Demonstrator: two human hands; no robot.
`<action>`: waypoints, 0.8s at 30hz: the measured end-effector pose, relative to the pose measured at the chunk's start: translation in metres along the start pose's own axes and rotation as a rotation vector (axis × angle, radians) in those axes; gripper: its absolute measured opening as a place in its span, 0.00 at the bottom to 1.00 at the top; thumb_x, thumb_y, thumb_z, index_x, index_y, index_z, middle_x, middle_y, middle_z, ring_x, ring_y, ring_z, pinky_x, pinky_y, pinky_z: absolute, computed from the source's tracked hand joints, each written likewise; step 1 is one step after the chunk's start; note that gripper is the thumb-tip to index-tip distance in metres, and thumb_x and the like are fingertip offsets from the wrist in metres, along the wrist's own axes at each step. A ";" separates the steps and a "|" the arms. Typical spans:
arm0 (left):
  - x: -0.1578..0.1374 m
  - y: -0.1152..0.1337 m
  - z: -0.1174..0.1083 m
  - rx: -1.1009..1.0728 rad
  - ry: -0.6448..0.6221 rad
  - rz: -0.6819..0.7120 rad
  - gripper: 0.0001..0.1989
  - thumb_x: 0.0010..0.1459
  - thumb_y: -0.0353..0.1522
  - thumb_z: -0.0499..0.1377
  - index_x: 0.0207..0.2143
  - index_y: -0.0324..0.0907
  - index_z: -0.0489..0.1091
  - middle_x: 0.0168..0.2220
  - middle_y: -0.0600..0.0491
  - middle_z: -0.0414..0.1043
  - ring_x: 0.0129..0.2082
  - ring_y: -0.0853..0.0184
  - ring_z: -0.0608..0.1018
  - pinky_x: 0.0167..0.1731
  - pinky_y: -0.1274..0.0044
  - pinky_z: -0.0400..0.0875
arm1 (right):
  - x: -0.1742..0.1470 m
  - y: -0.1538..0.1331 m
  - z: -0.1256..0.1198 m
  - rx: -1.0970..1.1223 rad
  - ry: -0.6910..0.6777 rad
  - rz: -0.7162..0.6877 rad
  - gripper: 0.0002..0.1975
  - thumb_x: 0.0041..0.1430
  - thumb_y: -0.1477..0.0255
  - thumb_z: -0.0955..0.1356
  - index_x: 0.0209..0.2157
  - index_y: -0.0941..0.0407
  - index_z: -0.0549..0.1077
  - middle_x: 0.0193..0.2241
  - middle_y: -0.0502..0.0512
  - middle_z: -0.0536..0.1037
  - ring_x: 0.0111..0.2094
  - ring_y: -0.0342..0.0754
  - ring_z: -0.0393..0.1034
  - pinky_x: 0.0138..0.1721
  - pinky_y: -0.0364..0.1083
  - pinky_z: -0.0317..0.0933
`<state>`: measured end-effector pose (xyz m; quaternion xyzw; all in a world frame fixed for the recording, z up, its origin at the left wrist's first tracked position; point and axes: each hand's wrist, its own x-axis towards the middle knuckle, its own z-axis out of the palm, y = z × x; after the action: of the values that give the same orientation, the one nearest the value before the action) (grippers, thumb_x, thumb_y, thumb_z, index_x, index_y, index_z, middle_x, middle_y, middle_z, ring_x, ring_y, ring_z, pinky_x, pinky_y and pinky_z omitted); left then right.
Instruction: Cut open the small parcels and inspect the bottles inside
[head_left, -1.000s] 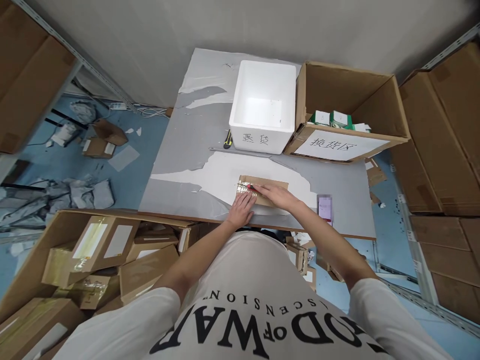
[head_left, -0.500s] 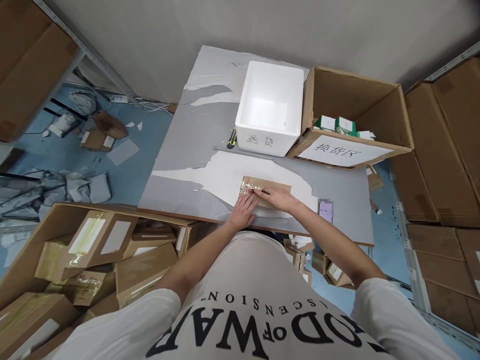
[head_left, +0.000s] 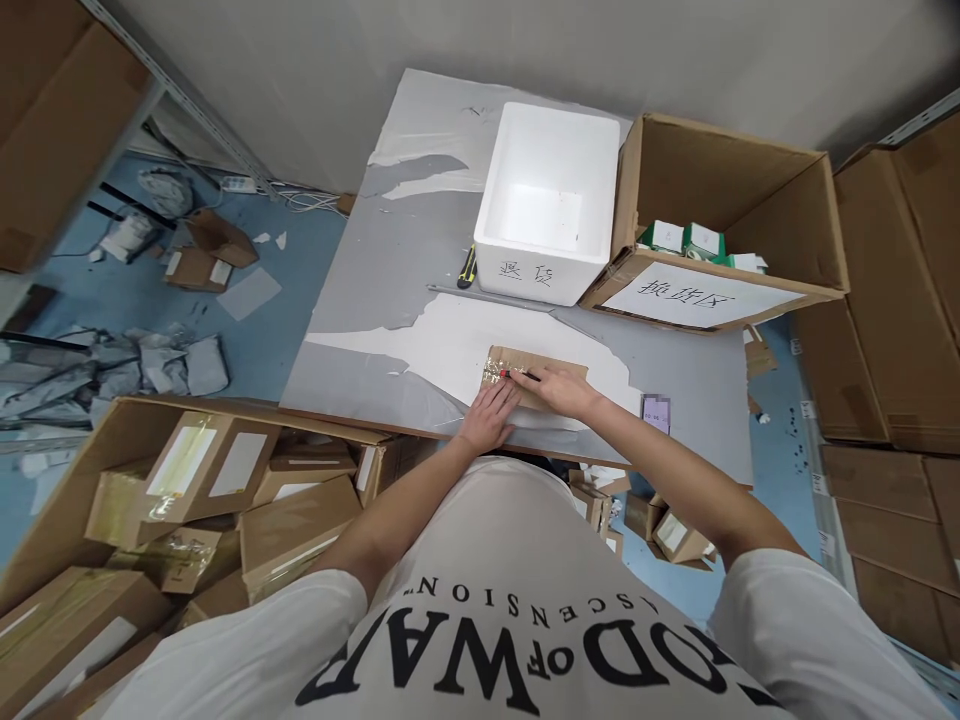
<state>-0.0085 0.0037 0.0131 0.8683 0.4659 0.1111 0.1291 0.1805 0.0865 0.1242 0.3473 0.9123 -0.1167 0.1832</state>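
A small flat cardboard box with clear tape over its left end lies on the white torn patch of the table. My left hand rests on its near left edge, fingers stretched out and holding it down. In my closed right hand is a slim black pen with a red end, lying low across the box top and pointing left. The red end is just above my left fingertips. Whether it touches the tape I cannot tell.
A white foam box and a large carton with green boxes stand behind. A yellow-black utility knife lies beside the foam box. A phone sits at right. A big carton of parcels stands at left.
The view has shifted slightly. Both hands stay on the cardboard box in nearly the same places, with the pen still held in my right hand.
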 end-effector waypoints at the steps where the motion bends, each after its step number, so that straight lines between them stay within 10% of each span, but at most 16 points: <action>1: 0.000 0.000 -0.001 0.000 -0.010 0.002 0.34 0.57 0.38 0.56 0.64 0.37 0.54 0.65 0.41 0.52 0.67 0.53 0.52 0.63 0.61 0.49 | 0.000 0.000 -0.001 -0.001 -0.004 0.003 0.28 0.65 0.76 0.56 0.65 0.49 0.50 0.50 0.62 0.71 0.45 0.53 0.69 0.39 0.46 0.61; 24: 0.002 0.001 -0.005 0.017 -0.052 -0.007 0.33 0.58 0.40 0.55 0.64 0.40 0.53 0.66 0.43 0.51 0.66 0.53 0.53 0.63 0.61 0.49 | -0.071 0.033 0.004 -0.038 -0.129 0.178 0.34 0.59 0.83 0.57 0.64 0.44 0.52 0.47 0.63 0.73 0.41 0.53 0.71 0.34 0.47 0.60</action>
<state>-0.0080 0.0054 0.0182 0.8702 0.4666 0.0839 0.1340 0.2528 0.0679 0.1475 0.4149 0.8663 -0.1046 0.2577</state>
